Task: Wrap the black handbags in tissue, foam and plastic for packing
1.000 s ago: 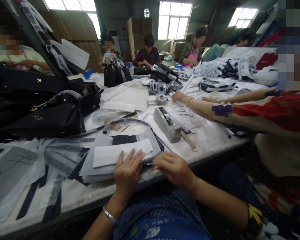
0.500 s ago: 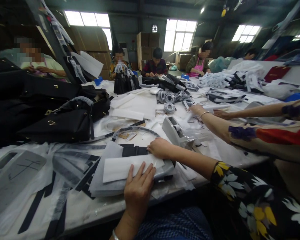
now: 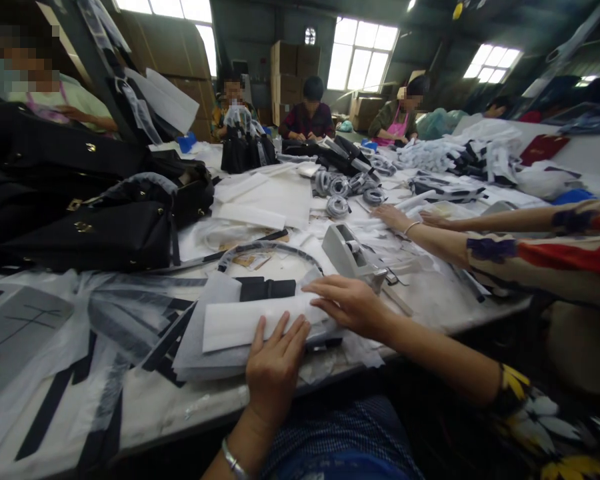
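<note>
Along the near edge of the surface (image 3: 147, 417), white strip (image 3: 240, 323) lies atop grey wrapping (image 3: 193, 357). Hands apart: left hand (image 3: 275, 363) flat on strip, fingers spread; right hand (image 3: 353, 308) by its right end, can't tell if gripping. Tape dispenser (image 3: 344, 252) just beyond.

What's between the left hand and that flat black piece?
In the head view, a white strip lies between the left hand and the black piece.

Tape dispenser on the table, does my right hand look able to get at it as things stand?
Probably yes: the tape dispenser stands on the table just beyond your right hand, with nothing visible between them. Your left hand lies on the white strip, clear of that path.
</note>
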A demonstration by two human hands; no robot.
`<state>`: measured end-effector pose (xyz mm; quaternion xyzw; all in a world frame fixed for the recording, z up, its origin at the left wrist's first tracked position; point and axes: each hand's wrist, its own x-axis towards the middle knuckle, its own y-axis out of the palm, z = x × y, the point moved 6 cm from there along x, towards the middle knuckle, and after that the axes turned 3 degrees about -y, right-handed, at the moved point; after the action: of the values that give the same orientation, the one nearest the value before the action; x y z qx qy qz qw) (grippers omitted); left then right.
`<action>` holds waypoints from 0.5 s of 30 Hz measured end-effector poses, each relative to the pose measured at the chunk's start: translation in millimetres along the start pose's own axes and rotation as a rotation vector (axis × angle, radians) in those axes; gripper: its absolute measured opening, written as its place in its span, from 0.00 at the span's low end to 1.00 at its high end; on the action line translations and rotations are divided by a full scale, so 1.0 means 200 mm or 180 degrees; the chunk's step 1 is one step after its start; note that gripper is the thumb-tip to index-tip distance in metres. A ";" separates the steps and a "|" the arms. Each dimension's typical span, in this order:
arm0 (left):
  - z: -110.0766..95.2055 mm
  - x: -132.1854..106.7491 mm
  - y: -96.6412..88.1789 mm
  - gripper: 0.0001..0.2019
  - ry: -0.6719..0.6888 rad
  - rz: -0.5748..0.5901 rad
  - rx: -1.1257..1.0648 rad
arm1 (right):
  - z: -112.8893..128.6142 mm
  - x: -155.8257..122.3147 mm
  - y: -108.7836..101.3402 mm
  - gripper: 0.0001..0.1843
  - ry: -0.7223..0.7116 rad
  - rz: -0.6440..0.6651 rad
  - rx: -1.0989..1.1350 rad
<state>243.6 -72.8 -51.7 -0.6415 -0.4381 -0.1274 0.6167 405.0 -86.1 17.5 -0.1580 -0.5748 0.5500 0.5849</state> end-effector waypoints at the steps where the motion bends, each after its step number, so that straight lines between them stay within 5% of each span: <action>1: 0.00 0.00 0.00 0.15 -0.0027 0.0006 -0.0018 | 0.08 -0.09 -0.02 0.13 -0.0072 -0.0182 0.0124; 4: 0.00 0.01 0.00 0.14 -0.0088 0.0139 -0.0069 | 0.26 -0.35 0.03 0.13 -0.0243 -0.0184 0.0076; 7: -0.01 0.02 -0.01 0.15 -0.0078 0.0223 -0.0063 | 0.31 -0.51 0.17 0.17 -0.0095 -0.0055 -0.0358; 11: 0.00 0.02 -0.01 0.15 -0.0045 0.0250 0.0018 | 0.29 -0.56 0.29 0.09 0.0138 -0.0285 -0.0652; 15: 0.00 0.04 -0.01 0.15 -0.0065 0.0441 0.0023 | 0.29 -0.48 0.23 0.09 0.0329 -0.0512 -0.0224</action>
<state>246.8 -68.7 -44.2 -0.6693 -0.3995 -0.0763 0.6218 360.7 -176.3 -50.6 -0.1599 -0.5736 0.4718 0.6502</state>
